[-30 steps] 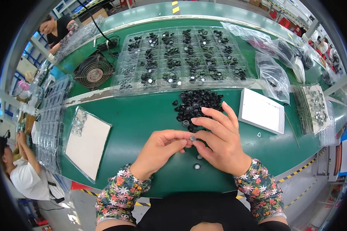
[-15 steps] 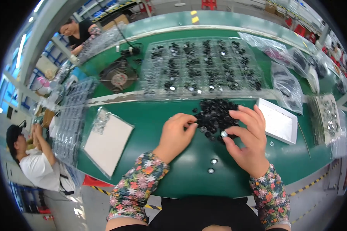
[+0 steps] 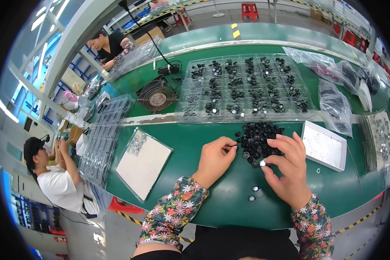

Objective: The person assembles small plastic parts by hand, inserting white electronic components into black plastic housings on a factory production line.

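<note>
A heap of small black round parts (image 3: 259, 138) lies on the green table in front of me. At its left edge my left hand (image 3: 214, 160) is closed in a pinch; what sits between thumb and forefinger, if anything, is too small to make out. My right hand (image 3: 291, 175), at the heap's right side, pinches a small round part with a shiny face (image 3: 262, 163) between thumb and forefinger, its other fingers raised. Nearer to me, two similar shiny-faced parts (image 3: 253, 193) lie apart from the heap.
Behind the heap lies a clear compartment tray (image 3: 242, 117) of black parts. A shallow white box (image 3: 325, 149) stands right, plastic bags (image 3: 333, 106) beyond. To the left are a bagged white sheet (image 3: 138, 173), a fan (image 3: 157, 96) and clear trays (image 3: 104, 138). Two people (image 3: 58, 173) (image 3: 112, 47) work there.
The whole view has shifted, so the table appears farther right and lower. Both hands keep their pinches beside the heap, and the shiny part stays in my right hand.
</note>
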